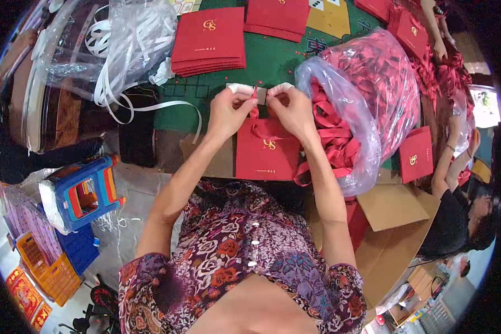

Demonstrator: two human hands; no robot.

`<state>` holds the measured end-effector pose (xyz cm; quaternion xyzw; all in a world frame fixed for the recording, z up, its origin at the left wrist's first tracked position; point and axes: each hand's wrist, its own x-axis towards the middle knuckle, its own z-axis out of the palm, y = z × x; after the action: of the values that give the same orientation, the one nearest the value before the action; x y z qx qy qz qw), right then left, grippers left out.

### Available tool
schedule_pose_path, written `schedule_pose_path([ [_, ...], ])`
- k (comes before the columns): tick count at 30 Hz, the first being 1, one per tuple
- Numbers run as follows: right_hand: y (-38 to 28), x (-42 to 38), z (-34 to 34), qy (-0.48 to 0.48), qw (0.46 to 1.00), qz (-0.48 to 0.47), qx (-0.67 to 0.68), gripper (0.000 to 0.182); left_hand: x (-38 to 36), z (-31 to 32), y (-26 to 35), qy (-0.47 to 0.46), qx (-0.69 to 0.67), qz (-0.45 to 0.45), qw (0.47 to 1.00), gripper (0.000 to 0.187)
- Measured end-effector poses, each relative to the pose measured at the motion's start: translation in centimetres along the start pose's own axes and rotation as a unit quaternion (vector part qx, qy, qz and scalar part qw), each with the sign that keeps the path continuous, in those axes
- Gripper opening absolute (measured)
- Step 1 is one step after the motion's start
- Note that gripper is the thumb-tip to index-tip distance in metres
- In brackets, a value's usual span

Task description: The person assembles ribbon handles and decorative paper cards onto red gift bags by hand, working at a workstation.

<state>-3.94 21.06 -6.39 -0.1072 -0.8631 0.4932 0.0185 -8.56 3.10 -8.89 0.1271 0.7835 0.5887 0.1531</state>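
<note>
A red paper bag [267,158] with gold lettering lies flat at the table's near edge, in front of my body. Above its top edge, my left hand [232,111] is closed in a pinch on a red ribbon [255,112] that runs down to the bag. My right hand [293,111] pinches close beside it, apparently on the ribbon's other end; the exact grip is partly hidden by the fingers. White wrapping covers some fingertips on both hands. A small greyish piece [261,96] shows between the hands.
Stacked red bags [209,39] lie beyond my hands on the green table [267,61]. At right stands a clear plastic sack [373,83] full of red ribbons. White straps [125,39] in plastic lie at left. A cardboard box [392,245] is at lower right; another person's arm [448,150] is at far right.
</note>
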Motion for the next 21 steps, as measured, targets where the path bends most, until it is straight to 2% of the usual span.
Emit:
schedule_pose_path([
  [3, 0.4, 0.1, -0.4, -0.040, 0.996, 0.014, 0.073, 0.016, 0.2, 0.2, -0.1, -0.014, -0.053, -0.006, 0.998, 0.023],
  [5, 1.1, 0.3, -0.2, -0.055, 0.991, 0.022, 0.120, 0.015, -0.1, 0.5, 1.2, -0.027, -0.071, -0.049, 0.996, 0.021],
  [9, 1.3, 0.2, -0.1, -0.071, 0.972, 0.043, 0.222, 0.014, -0.6, 0.9, 2.7, 0.000, -0.022, -0.006, 1.000, 0.017],
  [14, 0.6, -0.1, -0.3, -0.070, 0.964, 0.038, 0.254, 0.014, -0.4, 1.4, 1.7, 0.030, -0.029, 0.032, 0.999, 0.015],
  [21, 0.5, -0.3, -0.5, -0.062, 0.959, 0.044, 0.272, 0.013, 0.1, 1.7, 0.9, 0.012, -0.059, 0.009, 0.998, 0.014],
])
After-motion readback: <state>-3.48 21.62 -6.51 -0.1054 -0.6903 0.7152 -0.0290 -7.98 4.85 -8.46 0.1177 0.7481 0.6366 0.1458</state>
